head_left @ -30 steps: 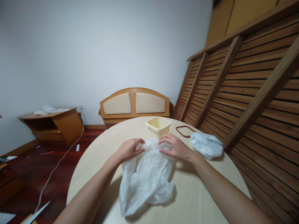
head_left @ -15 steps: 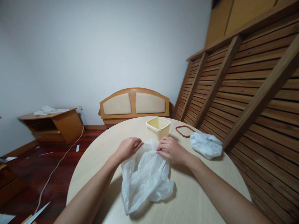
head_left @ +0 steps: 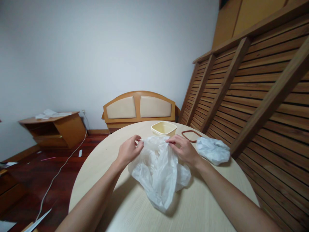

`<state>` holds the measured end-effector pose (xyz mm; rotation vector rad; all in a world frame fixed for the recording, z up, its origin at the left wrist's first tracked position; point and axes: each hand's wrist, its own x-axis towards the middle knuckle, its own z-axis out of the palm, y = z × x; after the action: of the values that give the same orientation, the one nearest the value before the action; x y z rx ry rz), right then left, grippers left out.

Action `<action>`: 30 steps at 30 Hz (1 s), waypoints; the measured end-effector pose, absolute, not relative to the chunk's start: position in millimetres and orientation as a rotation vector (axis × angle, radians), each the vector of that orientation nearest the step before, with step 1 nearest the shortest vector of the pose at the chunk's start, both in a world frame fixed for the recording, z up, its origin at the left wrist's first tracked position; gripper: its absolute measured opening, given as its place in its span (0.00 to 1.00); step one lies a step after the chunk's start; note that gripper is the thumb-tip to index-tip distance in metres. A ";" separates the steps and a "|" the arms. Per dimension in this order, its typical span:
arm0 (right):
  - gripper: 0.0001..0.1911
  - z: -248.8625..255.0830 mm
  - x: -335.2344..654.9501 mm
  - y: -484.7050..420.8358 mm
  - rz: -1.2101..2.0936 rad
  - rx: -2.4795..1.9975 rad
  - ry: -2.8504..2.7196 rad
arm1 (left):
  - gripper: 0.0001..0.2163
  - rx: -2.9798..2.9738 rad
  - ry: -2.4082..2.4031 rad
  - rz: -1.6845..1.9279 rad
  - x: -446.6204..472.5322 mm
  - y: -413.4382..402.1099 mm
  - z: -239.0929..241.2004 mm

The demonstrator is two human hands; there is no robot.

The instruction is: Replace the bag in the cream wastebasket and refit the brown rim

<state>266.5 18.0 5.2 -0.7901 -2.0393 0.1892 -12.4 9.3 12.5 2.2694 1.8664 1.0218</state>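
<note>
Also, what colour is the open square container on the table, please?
The container is pale yellow, seen best in the head view.

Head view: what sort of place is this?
Likely a bedroom, perhaps partly used for storage: a padded wooden headboard stands by the far wall, a large slatted wooden panel stands tilted at right, and a low wooden cabinet sits at left.

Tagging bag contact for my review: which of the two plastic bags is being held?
The translucent white bag, its far edge pinched by the left hand and right hand; the bluish bag lies crumpled to its right, held by neither.
</note>
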 end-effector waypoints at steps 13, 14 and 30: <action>0.19 3.0 248.2 2.4 0.262 -0.669 -2.318 | 0.21 2.517 1.307 0.970 17.0 -14.2 10.1; 0.19 2.8 248.0 1.8 0.283 -0.663 -2.342 | 0.19 2.514 1.336 0.964 18.1 -14.2 8.8; 0.21 -0.8 274.3 11.1 0.559 -1.128 -2.525 | 0.10 2.210 1.724 0.912 -21.0 24.4 -4.6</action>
<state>274.3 11.1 -0.8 -1.1277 -2.5254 0.5590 -21.0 24.4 -4.6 2.2103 1.7244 0.9125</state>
